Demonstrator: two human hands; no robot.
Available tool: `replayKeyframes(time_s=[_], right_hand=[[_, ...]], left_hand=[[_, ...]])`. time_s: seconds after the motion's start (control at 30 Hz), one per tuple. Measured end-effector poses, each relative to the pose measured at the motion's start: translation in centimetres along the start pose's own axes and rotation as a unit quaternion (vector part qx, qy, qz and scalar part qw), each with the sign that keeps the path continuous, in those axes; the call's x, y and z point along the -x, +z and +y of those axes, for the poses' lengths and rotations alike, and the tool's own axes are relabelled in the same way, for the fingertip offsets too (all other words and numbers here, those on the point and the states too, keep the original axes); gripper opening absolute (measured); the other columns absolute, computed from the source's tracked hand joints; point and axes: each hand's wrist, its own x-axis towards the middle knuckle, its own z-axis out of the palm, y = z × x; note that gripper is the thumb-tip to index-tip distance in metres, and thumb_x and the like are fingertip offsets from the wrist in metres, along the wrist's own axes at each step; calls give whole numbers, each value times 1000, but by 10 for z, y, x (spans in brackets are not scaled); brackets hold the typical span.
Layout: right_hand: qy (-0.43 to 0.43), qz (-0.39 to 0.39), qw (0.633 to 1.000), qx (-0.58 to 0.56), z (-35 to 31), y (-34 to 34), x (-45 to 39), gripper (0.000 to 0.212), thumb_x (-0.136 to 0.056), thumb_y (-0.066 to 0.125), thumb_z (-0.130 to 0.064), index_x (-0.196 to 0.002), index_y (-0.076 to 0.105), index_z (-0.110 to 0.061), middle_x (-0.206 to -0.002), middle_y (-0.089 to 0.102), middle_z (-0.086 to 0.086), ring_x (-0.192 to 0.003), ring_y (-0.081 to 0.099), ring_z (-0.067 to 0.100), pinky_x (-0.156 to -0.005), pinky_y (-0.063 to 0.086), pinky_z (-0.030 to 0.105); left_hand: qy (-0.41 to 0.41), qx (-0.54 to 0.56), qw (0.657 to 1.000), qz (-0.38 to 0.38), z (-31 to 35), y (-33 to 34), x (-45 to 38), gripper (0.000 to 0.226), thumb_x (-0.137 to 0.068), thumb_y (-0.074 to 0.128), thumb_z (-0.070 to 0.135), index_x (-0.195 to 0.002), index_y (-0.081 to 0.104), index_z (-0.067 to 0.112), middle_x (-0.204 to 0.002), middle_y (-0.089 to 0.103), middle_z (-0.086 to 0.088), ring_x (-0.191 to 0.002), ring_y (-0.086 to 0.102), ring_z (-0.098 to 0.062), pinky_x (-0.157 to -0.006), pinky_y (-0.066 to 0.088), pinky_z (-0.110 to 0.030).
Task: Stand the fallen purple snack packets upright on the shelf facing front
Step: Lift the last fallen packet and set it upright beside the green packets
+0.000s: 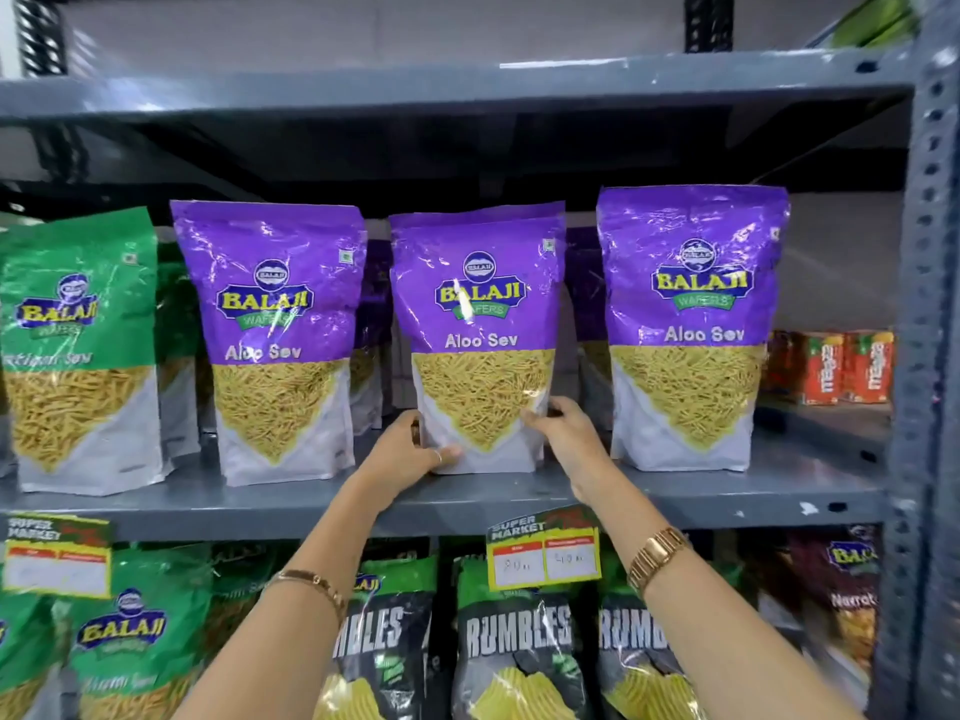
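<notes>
Three purple Aloo Sev packets stand upright and face front on the grey shelf (701,493). The middle purple packet (480,304) is held at its lower corners by both hands. My left hand (410,452) grips its lower left corner, thumb on the front. My right hand (563,433) clasps its lower right corner. The left purple packet (272,304) and the right purple packet (691,304) stand untouched on either side. More purple packets show dimly behind them.
A green snack packet (78,345) stands at the shelf's left end. Orange cartons (831,366) sit at the back right. A grey upright post (930,356) bounds the right side. Below hang a yellow price tag (543,550) and black Rumbles bags (514,641).
</notes>
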Motion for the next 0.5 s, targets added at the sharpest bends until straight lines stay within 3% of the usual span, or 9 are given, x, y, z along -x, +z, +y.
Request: replayKeyframes(time_s=[0.07,0.13,0.17,0.23,0.3,0.37,0.43,0.5], right_hand=[[-12,9,1000,9,-2,0,5,42,-84,63,-26,-121,53,-8,-116,60,8,-98,54,19,-70,43,26],[-61,77,995,27,-3,0,12,43,-84,63,-23,-123,51,-9,-115,60,5,-100,55,17,-82,43,27],[-97,134,986,22,-5,0,16,41,-85,61,-19,-123,49,-9,-113,60,4,-98,55,16,-84,44,29],[-178,235,955,-2,-10,-7,27,34,-86,55,-10,-119,49,-7,-108,60,8,-86,55,17,-82,48,33],[-269,301,914,41,-12,-21,32,28,-85,50,-5,-112,51,-3,-103,59,11,-83,52,19,-78,47,35],[-336,348,867,119,-12,-43,31,26,-80,49,-3,-105,53,1,-100,59,15,-91,49,21,-82,41,33],[-359,389,830,174,-12,-70,28,25,-77,51,-3,-101,54,3,-99,60,20,-96,45,21,-86,37,32],[-342,404,823,207,-10,-99,26,27,-78,54,-3,-104,52,5,-105,59,23,-101,45,25,-87,34,30]], left_hand=[[2,25,1000,12,1,1,2,33,-79,73,23,-101,49,22,-102,53,-3,-101,53,-21,-86,44,-33],[31,28,997,69,3,3,7,62,-80,71,27,-132,41,11,-121,54,-6,-120,51,-28,-98,41,-36],[66,-6,990,123,4,6,11,69,-82,69,27,-138,36,7,-132,51,-10,-128,46,-29,-103,37,-37],[171,-107,950,239,12,15,26,64,-84,64,25,-137,38,-1,-141,45,-20,-132,41,-33,-108,35,-39],[281,-161,896,303,22,30,34,51,-83,57,25,-125,46,-2,-134,49,-27,-125,48,-36,-100,42,-39],[337,-171,883,280,38,49,36,42,-81,52,24,-116,48,1,-129,53,-28,-119,53,-37,-92,47,-37],[352,-156,897,216,58,69,34,38,-79,49,23,-112,50,2,-126,54,-25,-115,52,-36,-90,44,-35],[328,-140,920,162,76,88,30,40,-82,51,23,-115,53,1,-126,54,-20,-113,53,-35,-90,45,-38]])
